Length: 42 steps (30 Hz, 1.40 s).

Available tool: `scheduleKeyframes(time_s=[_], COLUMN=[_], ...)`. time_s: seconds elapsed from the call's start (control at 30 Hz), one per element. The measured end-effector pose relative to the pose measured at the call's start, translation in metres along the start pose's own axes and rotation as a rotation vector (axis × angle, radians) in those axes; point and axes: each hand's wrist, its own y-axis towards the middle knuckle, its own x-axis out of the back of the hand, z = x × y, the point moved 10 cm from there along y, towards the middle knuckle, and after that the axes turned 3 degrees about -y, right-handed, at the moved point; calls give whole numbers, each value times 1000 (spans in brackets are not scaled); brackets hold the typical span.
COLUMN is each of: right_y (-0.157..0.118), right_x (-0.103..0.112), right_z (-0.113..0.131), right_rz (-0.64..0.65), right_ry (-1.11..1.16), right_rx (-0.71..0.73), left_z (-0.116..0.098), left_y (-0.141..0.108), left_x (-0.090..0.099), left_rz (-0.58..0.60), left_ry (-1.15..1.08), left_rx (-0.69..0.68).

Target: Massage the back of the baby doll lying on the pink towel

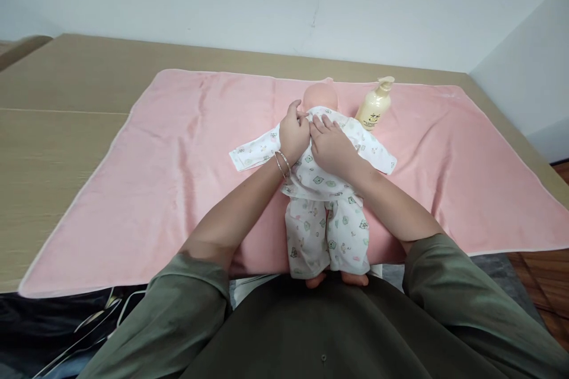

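A baby doll [320, 96] lies on a pink blanket [222, 189], its head toward the wall and its feet at the near edge. It wears a white patterned top [320, 180] and matching trousers [306, 237]. My left hand [294, 135], with bracelets at the wrist, is at the top's collar, thumb and curled fingers closed near the doll's neck; any cloth between them is too small to make out. My right hand [333, 145] lies on the doll's upper chest, its fingers extended toward the collar. Both sleeves of the top spread outward.
A cream pump bottle [374, 108] lies tilted on the blanket, right of the doll's head. The wooden table [57, 130] reaches back to a pale wall. Cables [120, 314] hang below the table at the lower left.
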Motion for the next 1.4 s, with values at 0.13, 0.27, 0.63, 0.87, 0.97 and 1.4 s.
scheduleKeyframes(time_s=[0.13, 0.27, 0.63, 0.87, 0.97, 1.4], right_y=[10, 9, 11, 22, 21, 6], right_x=[5, 5, 12, 4, 6, 17], right_z=[-17, -38, -43, -62, -58, -33], right_rz=[43, 52, -9, -35, -24, -14], right_ry=[55, 51, 65, 96, 62, -90], right_rx=[-54, -222, -173, -212, -205, -139], left_z=[-2, -6, -37, -71, -65, -53], left_y=[0, -3, -12, -40, -36, -30], left_x=[0, 0, -15, -31, -30, -26], left_rz=[1, 12, 216, 328, 345, 396], left_ry=[30, 72, 566, 730, 708, 745], left_rx=[2, 2, -100, -257, -206, -178])
